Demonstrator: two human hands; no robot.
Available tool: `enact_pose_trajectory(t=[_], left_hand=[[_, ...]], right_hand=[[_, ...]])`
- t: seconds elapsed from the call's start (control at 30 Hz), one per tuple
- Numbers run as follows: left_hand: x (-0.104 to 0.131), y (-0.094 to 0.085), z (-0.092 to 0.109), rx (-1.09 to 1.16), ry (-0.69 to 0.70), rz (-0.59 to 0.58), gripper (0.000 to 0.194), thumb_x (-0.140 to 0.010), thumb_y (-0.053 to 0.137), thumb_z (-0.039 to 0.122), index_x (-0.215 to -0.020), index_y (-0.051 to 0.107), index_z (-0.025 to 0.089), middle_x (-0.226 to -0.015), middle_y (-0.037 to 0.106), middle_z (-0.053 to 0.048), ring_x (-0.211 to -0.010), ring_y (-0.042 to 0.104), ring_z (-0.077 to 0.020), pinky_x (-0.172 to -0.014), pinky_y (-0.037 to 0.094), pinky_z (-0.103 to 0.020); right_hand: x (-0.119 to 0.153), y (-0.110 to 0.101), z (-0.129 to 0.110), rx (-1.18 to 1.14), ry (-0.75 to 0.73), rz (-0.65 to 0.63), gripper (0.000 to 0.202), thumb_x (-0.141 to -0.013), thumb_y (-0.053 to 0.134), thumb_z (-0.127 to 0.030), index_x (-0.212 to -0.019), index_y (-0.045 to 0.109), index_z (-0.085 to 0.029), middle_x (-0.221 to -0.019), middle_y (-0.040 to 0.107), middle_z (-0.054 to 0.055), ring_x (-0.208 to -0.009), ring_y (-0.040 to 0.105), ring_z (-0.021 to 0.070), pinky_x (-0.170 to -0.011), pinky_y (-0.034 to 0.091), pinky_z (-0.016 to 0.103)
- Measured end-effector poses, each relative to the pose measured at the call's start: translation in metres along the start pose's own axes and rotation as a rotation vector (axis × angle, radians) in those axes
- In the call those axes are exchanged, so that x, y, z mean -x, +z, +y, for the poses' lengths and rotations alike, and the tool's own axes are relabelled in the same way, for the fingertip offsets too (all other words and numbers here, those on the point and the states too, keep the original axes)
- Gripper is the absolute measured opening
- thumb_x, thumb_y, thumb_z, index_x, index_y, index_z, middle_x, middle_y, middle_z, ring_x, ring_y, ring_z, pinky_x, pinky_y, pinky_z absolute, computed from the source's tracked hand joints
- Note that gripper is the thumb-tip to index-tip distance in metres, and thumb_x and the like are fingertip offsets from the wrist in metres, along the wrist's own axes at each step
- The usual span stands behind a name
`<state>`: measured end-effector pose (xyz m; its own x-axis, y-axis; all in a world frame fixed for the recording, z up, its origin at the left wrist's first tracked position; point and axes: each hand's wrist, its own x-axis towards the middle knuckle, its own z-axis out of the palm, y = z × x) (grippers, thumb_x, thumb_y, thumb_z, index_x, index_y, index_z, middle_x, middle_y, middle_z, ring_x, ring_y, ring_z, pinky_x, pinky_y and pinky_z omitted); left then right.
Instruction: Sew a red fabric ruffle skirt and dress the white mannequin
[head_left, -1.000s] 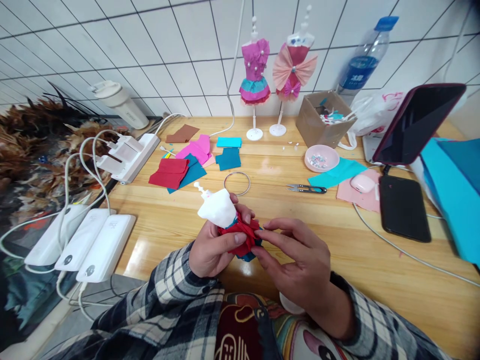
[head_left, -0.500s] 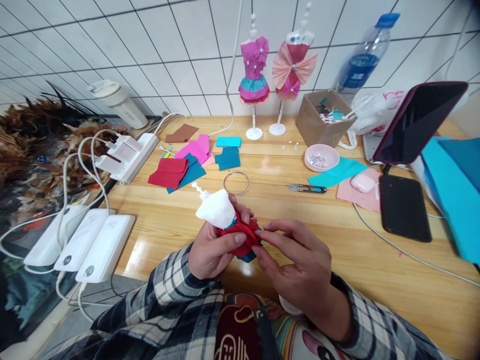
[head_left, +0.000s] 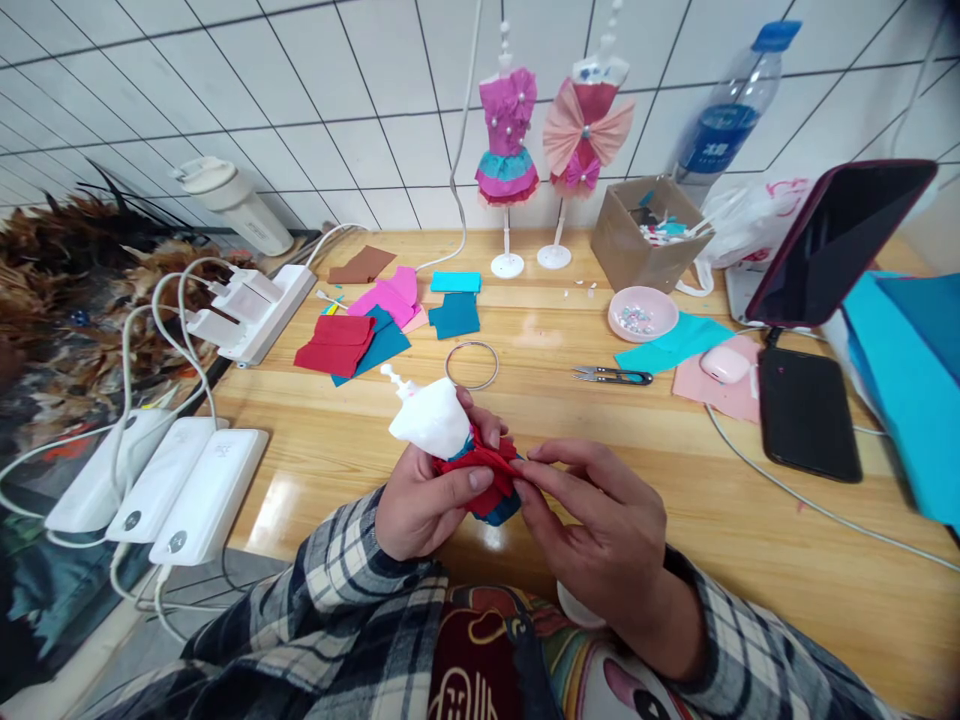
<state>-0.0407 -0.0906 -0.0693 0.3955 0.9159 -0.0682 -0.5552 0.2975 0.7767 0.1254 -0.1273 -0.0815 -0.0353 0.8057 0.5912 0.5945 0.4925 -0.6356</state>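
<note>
A small white dress form (head_left: pixel 433 418) lies tilted in my left hand (head_left: pixel 424 505), its beaded neck pointing to the upper left. Around its lower part is a red and dark blue crepe paper skirt (head_left: pixel 489 472). The thumb and fingers of my left hand close round the waist. My right hand (head_left: pixel 600 520) pinches the right edge of the red paper between thumb and index finger. Just beyond the form lies a thin metal ring (head_left: pixel 471 365). Black-handled thread snips (head_left: pixel 613 376) rest to the right of it.
Two dressed mini forms (head_left: pixel 508 150) stand by the wall. Paper pieces (head_left: pixel 335 342) lie at left, near a power strip (head_left: pixel 266 315) and power banks (head_left: pixel 208 497). A bead bowl (head_left: pixel 643 315), cardboard box (head_left: pixel 649 240), bottle (head_left: pixel 724 125) and phones (head_left: pixel 810 415) are at right.
The fingertips of my right hand have shifted slightly along the red paper's edge, and more of the dark blue layer beneath shows. My left hand keeps its hold.
</note>
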Motion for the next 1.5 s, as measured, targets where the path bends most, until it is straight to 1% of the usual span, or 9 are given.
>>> enact_pose_trajectory(t=[0.3, 0.5, 0.73, 0.83, 0.93, 1.03, 1.17, 1.3, 1.5], left_hand=[[-0.001, 0.000, -0.001, 0.002, -0.001, -0.017, 0.048, -0.077, 0.067, 0.006, -0.115, 0.052, 0.028, -0.095, 0.058, 0.001, -0.104, 0.058, -0.0133, -0.092, 0.050, -0.027], [-0.002, -0.003, 0.000, -0.023, 0.004, -0.008, 0.046, -0.077, 0.068, 0.010, -0.115, 0.052, 0.028, -0.096, 0.057, 0.000, -0.100, 0.060, -0.0150, -0.088, 0.052, -0.028], [-0.001, -0.006, 0.002, -0.037, -0.003, 0.029, 0.045, -0.077, 0.072, 0.018, -0.117, 0.052, 0.026, -0.104, 0.061, -0.004, -0.118, 0.055, -0.0212, -0.095, 0.050, -0.033], [-0.003, -0.003, 0.006, -0.016, 0.003, 0.049, 0.039, -0.079, 0.070, 0.018, -0.113, 0.054, 0.025, -0.096, 0.061, -0.003, -0.114, 0.057, -0.0199, -0.096, 0.048, -0.033], [-0.006, -0.001, 0.015, 0.019, 0.051, 0.058, 0.036, -0.079, 0.069, 0.016, -0.110, 0.054, 0.024, -0.088, 0.059, -0.001, -0.103, 0.059, -0.0178, -0.093, 0.048, -0.033], [-0.010, 0.000, 0.024, 0.004, 0.102, 0.083, 0.036, -0.077, 0.069, 0.016, -0.109, 0.055, 0.023, -0.087, 0.061, -0.001, -0.102, 0.060, -0.0187, -0.094, 0.046, -0.034], [-0.011, 0.001, 0.034, -0.094, 0.124, 0.072, 0.038, -0.076, 0.070, 0.016, -0.109, 0.054, 0.022, -0.091, 0.068, -0.004, -0.115, 0.057, -0.0240, -0.102, 0.039, -0.041], [-0.011, 0.004, 0.037, -0.143, 0.166, 0.042, 0.039, -0.071, 0.071, 0.016, -0.106, 0.053, 0.021, -0.073, 0.061, 0.000, -0.098, 0.059, -0.0198, -0.097, 0.037, -0.037], [-0.009, 0.003, 0.042, -0.188, 0.112, 0.037, 0.041, -0.073, 0.072, 0.021, -0.107, 0.050, 0.021, -0.077, 0.060, -0.001, -0.097, 0.056, -0.0209, -0.088, 0.039, -0.034]], right_hand=[[0.001, -0.001, 0.003, -0.006, -0.032, -0.026, 0.015, -0.090, 0.060, -0.011, -0.101, 0.068, -0.018, -0.102, 0.070, 0.006, -0.090, 0.067, 0.0130, -0.079, 0.055, 0.025], [-0.001, -0.006, 0.006, -0.052, -0.040, -0.060, 0.036, -0.091, 0.060, -0.026, -0.126, 0.060, -0.017, -0.118, 0.065, 0.011, -0.102, 0.064, 0.0184, -0.079, 0.055, 0.029], [0.001, -0.004, 0.007, -0.035, -0.048, 0.006, 0.023, -0.084, 0.069, -0.025, -0.107, 0.065, -0.026, -0.107, 0.065, 0.005, -0.083, 0.061, 0.0152, -0.072, 0.051, 0.029], [-0.004, -0.011, 0.014, -0.137, 0.101, -0.132, 0.034, -0.090, 0.059, -0.037, -0.121, 0.058, -0.021, -0.113, 0.065, 0.009, -0.101, 0.060, 0.0221, -0.084, 0.050, 0.037], [-0.007, -0.013, 0.022, -0.251, 0.343, -0.515, 0.035, -0.094, 0.052, -0.044, -0.118, 0.059, -0.020, -0.107, 0.068, 0.009, -0.093, 0.063, 0.0211, -0.080, 0.049, 0.035], [-0.005, -0.007, 0.025, -0.404, 0.402, -0.874, 0.029, -0.095, 0.050, -0.039, -0.118, 0.059, -0.022, -0.091, 0.070, 0.003, -0.078, 0.063, 0.0167, -0.069, 0.046, 0.028], [0.000, 0.003, 0.022, -0.454, 0.394, -0.893, 0.026, -0.099, 0.038, -0.031, -0.110, 0.060, -0.022, -0.074, 0.062, -0.001, -0.066, 0.056, 0.0134, -0.063, 0.041, 0.025], [0.001, 0.004, 0.021, -0.535, 0.409, -0.909, 0.029, -0.100, 0.037, -0.033, -0.116, 0.059, -0.023, -0.072, 0.057, -0.002, -0.066, 0.053, 0.0127, -0.063, 0.040, 0.024], [0.011, 0.009, 0.027, -0.664, 0.414, -0.865, 0.036, -0.099, 0.036, -0.044, -0.116, 0.059, -0.022, -0.067, 0.048, -0.004, -0.059, 0.045, 0.0114, -0.056, 0.038, 0.023]])
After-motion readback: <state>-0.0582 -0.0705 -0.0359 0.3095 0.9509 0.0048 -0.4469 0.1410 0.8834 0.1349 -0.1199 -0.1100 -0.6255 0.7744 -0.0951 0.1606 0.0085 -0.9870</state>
